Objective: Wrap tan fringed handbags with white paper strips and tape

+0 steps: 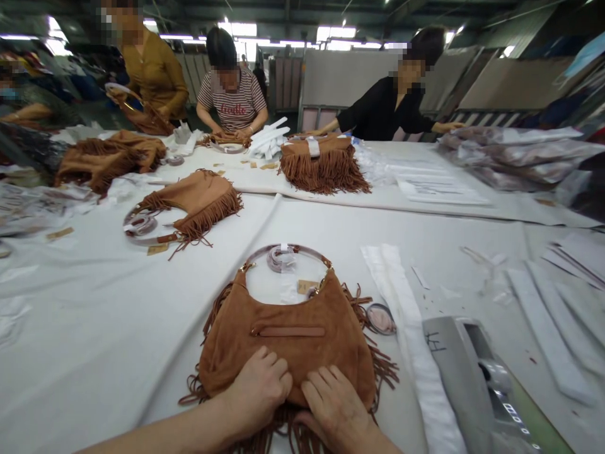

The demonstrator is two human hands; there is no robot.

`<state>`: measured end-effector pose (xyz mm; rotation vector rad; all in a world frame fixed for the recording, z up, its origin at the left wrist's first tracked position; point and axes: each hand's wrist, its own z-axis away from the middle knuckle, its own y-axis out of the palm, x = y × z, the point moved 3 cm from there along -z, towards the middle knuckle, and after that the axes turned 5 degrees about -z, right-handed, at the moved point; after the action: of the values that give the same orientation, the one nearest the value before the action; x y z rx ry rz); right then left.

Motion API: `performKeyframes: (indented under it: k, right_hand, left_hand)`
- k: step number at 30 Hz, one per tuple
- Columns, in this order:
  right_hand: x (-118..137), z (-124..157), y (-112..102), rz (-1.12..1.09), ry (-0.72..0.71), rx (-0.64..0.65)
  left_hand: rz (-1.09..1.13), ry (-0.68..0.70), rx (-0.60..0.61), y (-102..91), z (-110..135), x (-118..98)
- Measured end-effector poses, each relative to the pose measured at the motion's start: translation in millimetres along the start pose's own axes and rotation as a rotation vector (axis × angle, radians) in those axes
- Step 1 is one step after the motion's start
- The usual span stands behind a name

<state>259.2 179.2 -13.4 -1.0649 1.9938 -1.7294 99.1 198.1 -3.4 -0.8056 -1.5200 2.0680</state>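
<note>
A brown suede handbag (288, 315) with long fringe lies before me on the white-covered table, its zip pocket facing up and its handle pointing away. My left hand (259, 388) is closed at the bag's lower edge, fingers curled against the suede. Beside it, my right hand (335, 403) grips the same edge, fingers on top and thumb below near the fringe. A wrapped, coiled strap (280, 258) rests within the handle loop. Near the handle's right end is a tan tag (307, 287). What lies under my palms is hidden.
A white padding strip (397, 315) and a grey machine (472, 378) lie to the right, near a tape roll (380, 318). Another fringed bag (198, 198) sits at left, stacked bags (321, 161) at the back. Several co-workers stand across the table.
</note>
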Motion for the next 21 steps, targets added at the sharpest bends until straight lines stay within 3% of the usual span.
performKeyframes:
  k: [2, 5, 7, 12, 17, 21]
  right_hand:
    - [-1.6, -0.7, -3.0, -0.045, 0.008, 0.042]
    - [-2.5, -8.2, -13.2, -0.098, 0.069, 0.079]
    - [0.1, -14.3, -18.4, -0.119, 0.093, 0.095]
    - [10.9, -17.9, -17.3, -0.097, 0.028, -0.013]
    - [15.7, -14.1, -12.2, -0.048, -0.027, -0.137]
    - [17.5, -18.1, -10.0, -0.017, -0.019, -0.163]
  left_hand:
    - [0.160, -0.008, 0.085, -3.6, -3.4, 9.5]
    - [0.638, -0.010, 0.279, -9.4, -13.7, 32.3]
    - [0.851, -0.012, 0.343, -12.0, -21.9, 47.9]
    - [0.918, -0.020, 0.342, -4.9, -30.5, 66.1]
    - [0.930, 0.005, 0.347, 5.0, -29.3, 62.0]
    - [0.894, 0.009, 0.304, 0.2, -29.4, 57.6]
